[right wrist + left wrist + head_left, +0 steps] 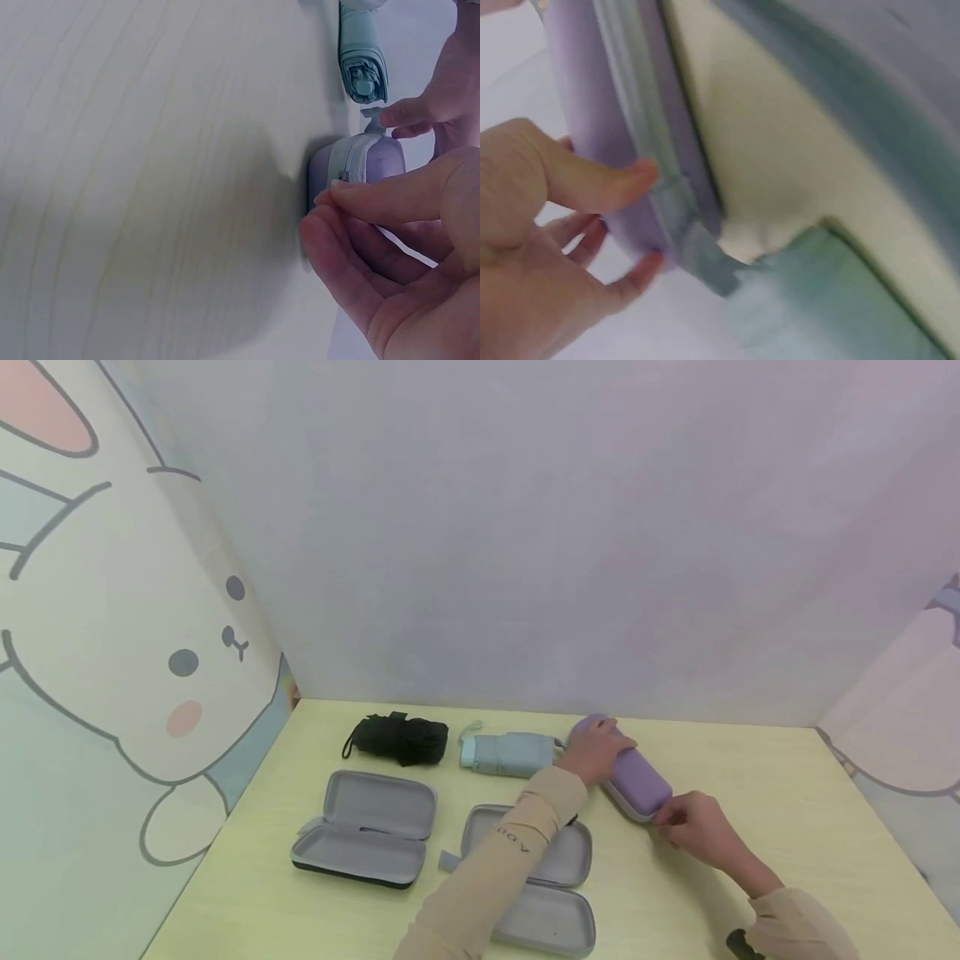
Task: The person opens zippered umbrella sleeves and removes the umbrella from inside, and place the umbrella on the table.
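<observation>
A purple zip case (641, 781) with a grey zipper band lies closed and slanted at the right of the table. At its far end my left hand (595, 752) grips it. In the left wrist view, the thumb (622, 187) presses on the zipper band while the other fingers curl around the opposite side. My right hand (697, 831) is at the near end, thumb and forefinger pinched together at the zipper pull. The zipper slider (344, 177) shows right by those fingertips, which hide most of the pull. A grey fabric tab (709, 259) sticks out from the case's far end.
Left of the purple case lies a folded light-blue umbrella (513, 754), then a folded black umbrella (401, 739). Two grey-lined cases lie unfolded nearer me, one at left (367, 852), another (551, 918) partly under my left sleeve. A wall (525, 568) rises behind the table.
</observation>
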